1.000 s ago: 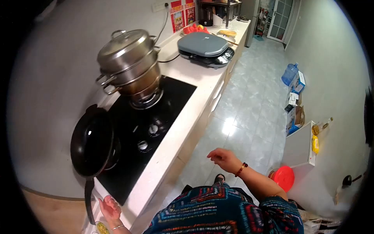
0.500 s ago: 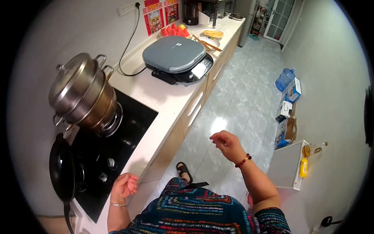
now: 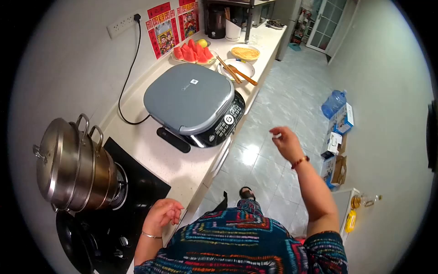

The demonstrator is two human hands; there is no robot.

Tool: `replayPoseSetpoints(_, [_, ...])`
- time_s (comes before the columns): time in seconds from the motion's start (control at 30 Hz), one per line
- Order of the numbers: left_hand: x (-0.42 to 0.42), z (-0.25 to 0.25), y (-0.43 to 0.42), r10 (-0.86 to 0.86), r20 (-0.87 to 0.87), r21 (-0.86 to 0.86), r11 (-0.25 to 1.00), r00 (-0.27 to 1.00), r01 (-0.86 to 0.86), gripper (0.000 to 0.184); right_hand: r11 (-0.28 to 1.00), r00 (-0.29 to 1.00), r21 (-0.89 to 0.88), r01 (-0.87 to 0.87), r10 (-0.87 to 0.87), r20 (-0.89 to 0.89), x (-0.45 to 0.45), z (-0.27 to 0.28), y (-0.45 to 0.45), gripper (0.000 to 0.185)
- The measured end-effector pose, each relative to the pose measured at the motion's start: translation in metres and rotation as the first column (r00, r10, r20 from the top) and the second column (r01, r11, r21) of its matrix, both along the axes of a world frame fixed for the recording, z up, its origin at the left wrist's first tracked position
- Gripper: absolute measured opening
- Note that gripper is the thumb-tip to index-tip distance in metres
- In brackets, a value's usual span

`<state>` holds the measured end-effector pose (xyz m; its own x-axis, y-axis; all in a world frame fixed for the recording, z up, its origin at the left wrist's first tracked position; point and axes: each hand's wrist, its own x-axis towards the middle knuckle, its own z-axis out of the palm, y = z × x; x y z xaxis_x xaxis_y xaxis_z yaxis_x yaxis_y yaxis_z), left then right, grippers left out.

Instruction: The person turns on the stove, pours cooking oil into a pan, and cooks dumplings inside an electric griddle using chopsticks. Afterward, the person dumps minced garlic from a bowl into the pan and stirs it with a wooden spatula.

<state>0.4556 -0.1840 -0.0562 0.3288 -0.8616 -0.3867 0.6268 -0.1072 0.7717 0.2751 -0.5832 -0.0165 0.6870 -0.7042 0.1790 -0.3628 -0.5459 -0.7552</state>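
Note:
My left hand [image 3: 164, 213] hovers by the counter's front edge, beside the black gas stove [image 3: 137, 189]. Its fingers are loosely bent and hold nothing. Out over the floor, my right hand [image 3: 287, 144] is empty too, fingers slightly curled and apart. Nearest ahead on the counter sits a grey electric griddle [image 3: 189, 98], its lid down and its black control panel [image 3: 223, 121] facing the aisle. A stacked metal steamer pot [image 3: 75, 164] stands on the rear burner, and a black frying pan [image 3: 73, 242] is at the near burner.
Beyond the griddle are a plate of watermelon slices [image 3: 194, 52], a plate of flatbread [image 3: 245, 53], and a white plate [image 3: 237, 68] with chopsticks and a wooden spatula [image 3: 244, 76]. A black cord [image 3: 124, 98] runs to the wall socket. A blue water jug [image 3: 334, 102] and boxes [image 3: 342, 119] line the right wall.
My body and view have moved forward along the counter, so the griddle looks nearer and the stove lies further back. Both hands stay empty, and one foot has stepped ahead.

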Motion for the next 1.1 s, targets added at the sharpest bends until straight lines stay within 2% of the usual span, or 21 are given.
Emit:
replayPoseSetpoints(0.03, [-0.003, 0.002, -0.002, 0.021, 0.003, 0.006, 1.000, 1.000, -0.021, 0.033, 0.997, 1.000, -0.074, -0.021, 0.020, -0.025, 0.015, 0.000, -0.024, 0.024])
replayPoseSetpoints(0.13, [-0.023, -0.002, -0.004, 0.348, 0.061, -0.019, 0.937, 0.935, -0.348, 0.032, 0.991, 0.996, -0.111, -0.081, 0.076, -0.041, 0.074, 0.002, -0.095, 0.025])
replayPoseSetpoints(0.2, [-0.051, -0.005, -0.009, 0.522, 0.049, -0.038, 0.853, 0.852, -0.520, 0.033, 0.971, 0.994, -0.236, -0.033, 0.008, -0.105, 0.118, -0.005, -0.137, 0.027])
replayPoseSetpoints(0.23, [-0.067, -0.004, -0.013, 0.601, 0.017, -0.030, 0.799, 0.799, -0.601, 0.033, 0.971, 0.993, -0.230, -0.071, 0.047, -0.107, 0.137, -0.010, -0.156, 0.027])
replayPoseSetpoints(0.3, [-0.097, -0.002, -0.024, 0.665, 0.062, -0.030, 0.747, 0.744, -0.665, 0.034, 0.927, 0.986, -0.370, -0.070, 0.010, -0.164, 0.173, -0.025, -0.186, 0.029])
replayPoseSetpoints(0.37, [-0.120, 0.006, -0.041, 0.716, 0.068, -0.021, 0.697, 0.695, -0.717, 0.035, 0.933, 0.975, -0.339, -0.117, 0.043, -0.218, 0.198, -0.036, -0.206, 0.033])
replayPoseSetpoints(0.47, [-0.151, 0.015, -0.062, 0.783, 0.109, -0.008, 0.616, 0.612, -0.787, 0.036, 0.943, 0.896, -0.291, -0.163, 0.017, -0.444, 0.226, -0.046, -0.226, 0.044])
replayPoseSetpoints(0.5, [-0.160, 0.017, -0.066, 0.802, 0.108, -0.001, 0.592, 0.588, -0.806, 0.036, 0.953, 0.897, -0.260, -0.157, 0.027, -0.441, 0.228, -0.043, -0.224, 0.037])
replayPoseSetpoints(0.67, [-0.183, 0.028, -0.076, 0.834, 0.191, 0.066, 0.515, 0.517, -0.855, 0.037, 0.961, 0.906, -0.211, -0.177, 0.075, -0.417, 0.247, -0.067, -0.247, 0.030])
replayPoseSetpoints(0.7, [-0.188, 0.033, -0.079, 0.847, 0.234, 0.101, 0.467, 0.477, -0.878, 0.037, 0.962, 0.929, -0.167, -0.217, 0.151, -0.337, 0.247, -0.075, -0.259, 0.031])
replayPoseSetpoints(0.77, [-0.190, 0.037, -0.078, 0.835, 0.227, 0.130, 0.484, 0.501, -0.866, 0.036, 0.957, 0.931, -0.181, -0.228, 0.161, -0.327, 0.255, -0.101, -0.290, 0.038])
replayPoseSetpoints(0.8, [-0.192, 0.037, -0.075, 0.826, 0.173, 0.151, 0.516, 0.537, -0.843, 0.034, 0.972, 0.959, -0.122, -0.203, 0.171, -0.227, 0.250, -0.096, -0.293, 0.038])
replayPoseSetpoints(0.83, [-0.194, 0.038, -0.073, 0.833, 0.153, 0.124, 0.518, 0.532, -0.846, 0.032, 0.964, 0.967, -0.172, -0.203, 0.169, -0.192, 0.254, -0.112, -0.316, 0.038])
replayPoseSetpoints(0.87, [-0.194, 0.039, -0.069, 0.810, 0.117, 0.105, 0.565, 0.574, -0.819, 0.033, 0.977, 0.980, -0.155, -0.144, 0.119, -0.158, 0.245, -0.107, -0.320, 0.036])
replayPoseSetpoints(0.9, [-0.197, 0.035, -0.063, 0.818, 0.096, 0.129, 0.555, 0.567, -0.822, 0.032, 0.966, 0.991, -0.226, -0.126, 0.114, -0.068, 0.239, -0.109, -0.328, 0.036])
replayPoseSetpoints(0.93, [-0.198, 0.031, -0.056, 0.829, 0.080, 0.110, 0.544, 0.553, -0.832, 0.032, 0.994, 0.994, -0.034, -0.102, 0.103, 0.023, 0.230, -0.106, -0.328, 0.035])
replayPoseSetpoints(0.97, [-0.202, 0.027, -0.050, 0.832, 0.067, 0.089, 0.545, 0.551, -0.834, 0.032, 0.990, 0.976, 0.036, -0.137, 0.129, 0.174, 0.221, -0.105, -0.327, 0.033])
replayPoseSetpoints(1.0, [-0.208, 0.023, -0.043, 0.822, 0.043, 0.099, 0.562, 0.568, -0.821, 0.032, 0.974, 0.956, 0.157, -0.165, 0.118, 0.269, 0.200, -0.077, -0.297, 0.033])
replayPoseSetpoints(1.03, [-0.215, 0.021, -0.033, 0.844, 0.048, 0.105, 0.527, 0.534, -0.843, 0.032, 0.941, 0.924, 0.269, -0.204, 0.094, 0.370, 0.180, -0.042, -0.250, 0.034])
replayPoseSetpoints(1.07, [-0.222, 0.020, -0.021, 0.865, 0.059, 0.106, 0.490, 0.498, -0.865, 0.032, 0.948, 0.927, 0.259, -0.184, 0.081, 0.365, 0.168, -0.023, -0.216, 0.034])
replayPoseSetpoints(1.1, [-0.229, 0.018, -0.008, 0.854, 0.050, 0.101, 0.511, 0.518, -0.853, 0.032, 0.932, 0.864, 0.276, -0.235, 0.070, 0.498, 0.155, -0.007, -0.184, 0.034])
